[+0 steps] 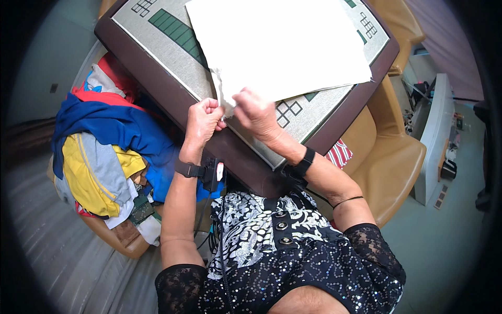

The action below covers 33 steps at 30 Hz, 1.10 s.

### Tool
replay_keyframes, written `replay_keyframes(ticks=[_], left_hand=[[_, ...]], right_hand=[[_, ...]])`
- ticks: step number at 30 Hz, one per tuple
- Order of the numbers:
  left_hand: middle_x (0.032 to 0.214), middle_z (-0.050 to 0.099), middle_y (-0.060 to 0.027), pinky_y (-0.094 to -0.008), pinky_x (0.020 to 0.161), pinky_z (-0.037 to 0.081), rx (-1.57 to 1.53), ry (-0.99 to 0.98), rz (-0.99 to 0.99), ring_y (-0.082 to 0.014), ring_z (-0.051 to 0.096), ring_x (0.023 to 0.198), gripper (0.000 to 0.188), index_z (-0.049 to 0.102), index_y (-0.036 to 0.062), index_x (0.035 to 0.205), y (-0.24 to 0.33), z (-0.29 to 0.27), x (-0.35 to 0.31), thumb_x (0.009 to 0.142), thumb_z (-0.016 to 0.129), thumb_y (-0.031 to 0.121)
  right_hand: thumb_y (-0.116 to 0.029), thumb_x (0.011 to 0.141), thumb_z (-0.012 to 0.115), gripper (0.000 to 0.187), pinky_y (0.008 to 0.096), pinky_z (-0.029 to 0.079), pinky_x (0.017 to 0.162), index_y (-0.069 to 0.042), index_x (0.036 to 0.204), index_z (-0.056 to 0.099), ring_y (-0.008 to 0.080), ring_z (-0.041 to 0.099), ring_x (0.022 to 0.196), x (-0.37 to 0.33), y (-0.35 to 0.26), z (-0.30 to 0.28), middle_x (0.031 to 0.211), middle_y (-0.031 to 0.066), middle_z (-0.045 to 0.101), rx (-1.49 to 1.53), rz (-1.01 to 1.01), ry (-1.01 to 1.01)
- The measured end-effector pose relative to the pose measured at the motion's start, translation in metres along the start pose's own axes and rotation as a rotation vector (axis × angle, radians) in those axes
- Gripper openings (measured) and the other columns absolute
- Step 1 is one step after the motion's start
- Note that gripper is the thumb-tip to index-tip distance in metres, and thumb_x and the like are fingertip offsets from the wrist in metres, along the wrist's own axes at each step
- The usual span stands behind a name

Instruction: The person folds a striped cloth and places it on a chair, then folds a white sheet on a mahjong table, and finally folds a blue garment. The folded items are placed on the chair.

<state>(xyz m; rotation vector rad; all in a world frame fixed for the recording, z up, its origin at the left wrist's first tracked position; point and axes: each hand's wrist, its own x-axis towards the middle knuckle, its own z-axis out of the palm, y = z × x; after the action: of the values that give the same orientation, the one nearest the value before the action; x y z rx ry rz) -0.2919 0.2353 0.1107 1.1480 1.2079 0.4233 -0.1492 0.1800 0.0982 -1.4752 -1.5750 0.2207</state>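
Observation:
A large white sheet [282, 47], cloth by its rumpled left edge, lies over the table and is so bright that no detail shows on it. Its near left corner comes down to my hands at the table's edge. My left hand [204, 121] is closed, pinching that corner between thumb and fingers. Just to the right, my right hand [256, 114] is raised close over the same corner with its fingers curled. Motion blurs those fingers, so whether they hold anything is hidden. A dark band with a small device sits on my left wrist, and another band on the right.
The mahjong-style table [157, 68] has a grey patterned top and a dark brown rim. Piled clothes [99, 157] in blue, yellow, grey and red fill a chair at the left. A tan chair [392, 157] with a red-striped cloth [339, 154] stands at the right.

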Motion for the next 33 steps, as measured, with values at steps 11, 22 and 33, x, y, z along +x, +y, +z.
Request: replay_keyframes(ticks=[11, 22, 33], left_hand=[[0.068, 0.052, -0.0002, -0.0177, 0.049, 0.046, -0.057, 0.048, 0.016, -0.0052, 0.052, 0.060, 0.012, 0.054, 0.0036, 0.076, -0.006, 0.006, -0.005, 0.085, 0.050, 0.011], [0.068, 0.057, -0.0020, -0.0199, 0.052, 0.045, 0.064, -0.086, 0.093, -0.0069, 0.052, 0.061, 0.030, 0.059, 0.0008, 0.082, -0.022, 0.006, 0.002, 0.091, 0.047, 0.026], [0.069, 0.061, -0.0051, -0.0198, 0.048, 0.046, 0.121, -0.024, -0.001, -0.0102, 0.059, 0.058, 0.031, 0.061, -0.0004, 0.085, 0.005, -0.009, 0.023, 0.088, 0.048, 0.027]], right_hand=[[-0.007, 0.068, 0.064, 0.015, 0.0357, 0.045, 0.056, -0.005, 0.079, 0.054, 0.0271, 0.054, 0.066, -0.019, 0.005, 0.017, 0.073, 0.0092, 0.050, 0.084, 0.069, -0.094], [-0.014, 0.070, 0.066, 0.020, 0.0377, 0.045, 0.056, -0.004, 0.076, 0.050, 0.0295, 0.054, 0.066, -0.020, 0.010, 0.019, 0.072, 0.0111, 0.050, 0.040, 0.134, -0.207], [-0.017, 0.077, 0.060, 0.019, 0.0382, 0.044, 0.052, -0.004, 0.068, 0.050, 0.0287, 0.054, 0.060, -0.013, 0.016, 0.016, 0.066, 0.0110, 0.051, 0.095, 0.091, -0.238]])
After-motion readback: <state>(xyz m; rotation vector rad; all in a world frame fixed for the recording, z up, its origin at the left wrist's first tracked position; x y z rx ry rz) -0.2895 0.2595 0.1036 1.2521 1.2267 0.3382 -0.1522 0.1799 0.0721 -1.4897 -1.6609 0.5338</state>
